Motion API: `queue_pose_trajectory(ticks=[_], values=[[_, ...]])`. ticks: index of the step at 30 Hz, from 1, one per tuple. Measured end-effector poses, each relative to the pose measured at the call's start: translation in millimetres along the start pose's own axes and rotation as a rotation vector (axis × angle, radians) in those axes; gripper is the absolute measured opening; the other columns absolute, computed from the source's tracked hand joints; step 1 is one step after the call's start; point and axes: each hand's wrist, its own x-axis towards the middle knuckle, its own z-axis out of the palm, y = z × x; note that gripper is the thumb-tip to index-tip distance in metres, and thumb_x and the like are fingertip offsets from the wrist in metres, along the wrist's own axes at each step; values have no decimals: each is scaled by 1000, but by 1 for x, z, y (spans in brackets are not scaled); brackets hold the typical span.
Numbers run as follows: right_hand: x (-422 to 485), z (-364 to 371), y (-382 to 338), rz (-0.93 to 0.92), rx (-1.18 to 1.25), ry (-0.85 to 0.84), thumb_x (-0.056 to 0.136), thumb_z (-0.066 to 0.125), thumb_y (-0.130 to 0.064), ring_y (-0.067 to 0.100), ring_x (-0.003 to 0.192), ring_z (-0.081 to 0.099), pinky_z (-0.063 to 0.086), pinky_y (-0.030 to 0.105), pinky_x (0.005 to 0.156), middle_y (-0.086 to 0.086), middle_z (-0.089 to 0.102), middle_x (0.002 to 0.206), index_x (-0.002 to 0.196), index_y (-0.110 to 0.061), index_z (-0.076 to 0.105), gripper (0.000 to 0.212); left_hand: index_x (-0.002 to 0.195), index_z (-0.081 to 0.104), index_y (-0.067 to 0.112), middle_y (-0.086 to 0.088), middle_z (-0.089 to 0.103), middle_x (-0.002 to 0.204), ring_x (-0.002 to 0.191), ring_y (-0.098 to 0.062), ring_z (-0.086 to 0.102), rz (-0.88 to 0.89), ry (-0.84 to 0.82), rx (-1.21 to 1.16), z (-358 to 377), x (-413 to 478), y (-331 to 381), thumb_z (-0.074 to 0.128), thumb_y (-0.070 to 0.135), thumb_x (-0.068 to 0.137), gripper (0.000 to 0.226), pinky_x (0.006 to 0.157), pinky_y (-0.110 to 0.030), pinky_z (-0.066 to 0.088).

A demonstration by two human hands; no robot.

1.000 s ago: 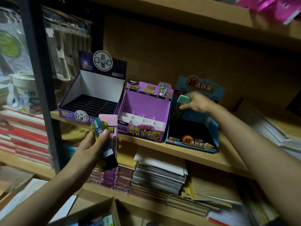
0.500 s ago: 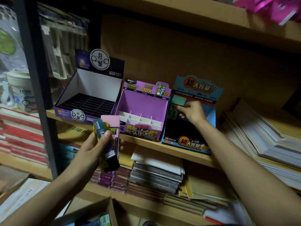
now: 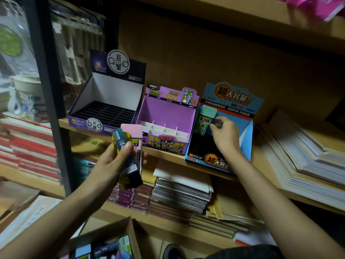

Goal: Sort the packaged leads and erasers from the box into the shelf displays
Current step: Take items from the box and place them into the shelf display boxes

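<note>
Three cardboard displays stand on the middle shelf: a dark purple one [image 3: 104, 111] at left, a violet one [image 3: 168, 118] in the middle, a blue one [image 3: 242, 128] at right. My right hand [image 3: 225, 136] reaches into the blue display and pinches a green-capped lead pack [image 3: 206, 118] standing at its back left. My left hand [image 3: 113, 165] grips a small bundle of lead packs [image 3: 130, 152], a pink-capped one and a yellow-and-teal one, in front of the shelf edge. The cardboard box [image 3: 112, 238] with more packs sits at the bottom.
Spiral notebooks [image 3: 181, 195] and paper stacks fill the shelf below. A tall pile of paper [image 3: 308, 165] lies right of the blue display. A dark metal upright [image 3: 50, 90] stands left of the displays, with red-edged books [image 3: 28, 144] and a white jar [image 3: 28, 94] beyond it.
My right hand has lowered the green-capped pack from above the blue display down into its back left corner. My left hand still holds its bundle in about the same place.
</note>
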Motion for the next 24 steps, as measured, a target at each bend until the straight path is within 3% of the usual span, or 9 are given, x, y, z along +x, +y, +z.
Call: queue_pose_trajectory(ticks=[1,3,5,7,10,12,17,21,24], values=[[-10,-4,-4,-118,-119,56,94,53,-15,28,101,60,46,33,87,12,63,113,123,-6,57,30,114,55,23,-8,73,101,92,-22,71,-3,-4,-9,0,-1,1,49,39,84,35,72,-31,54],[-32,-11,-20,-307,-104,132,94,50,-13,23,90,60,39,22,73,8,62,105,113,-9,61,23,114,54,23,-9,73,99,88,-21,71,-11,-8,-26,0,-1,4,49,40,83,36,66,-27,57],[-59,-7,-43,-393,111,-36,92,55,-15,11,74,58,36,11,61,2,64,89,100,-15,65,13,112,55,18,-12,74,95,81,-21,72,-26,5,-45,3,-1,5,51,40,81,39,62,-24,56],[-91,10,-65,-317,323,-384,87,63,-26,11,68,57,43,17,62,2,66,78,89,-24,62,3,109,57,12,-14,74,89,73,-19,71,-44,47,-62,6,0,6,53,41,81,40,60,-24,56],[-130,43,-80,-175,379,-674,74,71,-48,10,62,53,44,30,62,-2,60,69,85,-27,52,31,109,60,5,-13,72,89,79,-22,70,-57,124,-57,5,1,5,53,37,88,39,70,-31,57],[-142,58,-83,-148,392,-697,70,73,-49,7,58,50,43,30,59,-8,52,62,83,-27,47,36,109,62,1,-17,70,93,85,-28,66,-79,178,-26,0,1,5,52,35,92,39,81,-40,52],[-143,68,-87,44,616,-843,86,67,-24,5,50,59,43,20,40,1,60,68,93,-18,49,20,109,61,2,-15,71,93,85,-29,68,-161,89,5,-17,-4,12,53,42,86,47,76,-39,56],[-134,61,-92,128,764,-933,87,64,-15,17,56,65,48,22,45,13,65,84,103,-14,52,20,109,60,14,-8,73,94,81,-20,72,-103,-8,25,-27,-6,22,52,28,91,24,61,-30,57],[-124,54,-95,62,770,-910,86,64,-9,12,54,62,46,20,45,1,71,79,100,-17,59,17,110,58,13,-7,74,88,76,-18,72,-68,40,-31,-32,-4,28,49,25,94,22,59,-27,56]])
